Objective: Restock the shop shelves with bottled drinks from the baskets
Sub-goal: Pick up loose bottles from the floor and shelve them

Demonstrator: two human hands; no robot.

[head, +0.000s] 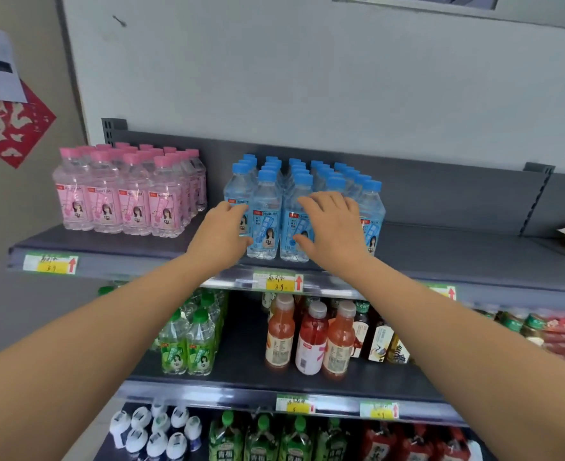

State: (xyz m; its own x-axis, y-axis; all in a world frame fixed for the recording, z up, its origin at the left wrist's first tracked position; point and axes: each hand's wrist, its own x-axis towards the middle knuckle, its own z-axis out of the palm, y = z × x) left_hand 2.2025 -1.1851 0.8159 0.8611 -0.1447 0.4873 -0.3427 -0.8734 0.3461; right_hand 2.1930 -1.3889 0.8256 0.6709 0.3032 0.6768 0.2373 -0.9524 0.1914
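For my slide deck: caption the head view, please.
Left hand and right hand touch blue-capped bottles on the top shelf.
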